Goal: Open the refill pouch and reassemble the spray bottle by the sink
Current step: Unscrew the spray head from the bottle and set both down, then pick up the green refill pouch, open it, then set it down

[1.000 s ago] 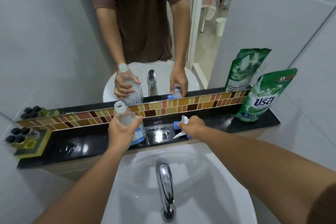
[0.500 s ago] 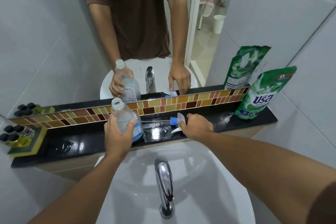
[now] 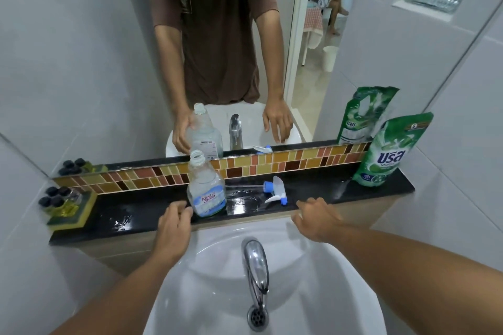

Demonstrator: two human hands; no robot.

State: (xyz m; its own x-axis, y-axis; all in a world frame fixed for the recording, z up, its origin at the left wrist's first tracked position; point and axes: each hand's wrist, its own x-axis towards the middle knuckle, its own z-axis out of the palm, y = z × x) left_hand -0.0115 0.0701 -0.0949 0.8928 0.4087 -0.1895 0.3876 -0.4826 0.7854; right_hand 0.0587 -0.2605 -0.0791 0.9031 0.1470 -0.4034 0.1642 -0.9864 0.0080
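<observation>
The spray bottle stands upright on the black bench behind the sink, and its neck is open, with no cap on it. The left hand is just beside the bottle, at its lower left side. Its grip is loose and half spread; the fingertips are at the base of the bottle, but I cannot tell if they touch it. To the right of this hand, past the bottle, the spray head lies on its side on the wet bench, with its thin tube pointing toward the bottle. The right hand is just in front of the spray head, over the edge of the bench, and does not touch it. Its grip is empty, with the fingers curled a little and spread. Far to the right of this hand, the green refill pouch stands on the bench and leans on the wall. The tap is between the two forearms.
</observation>
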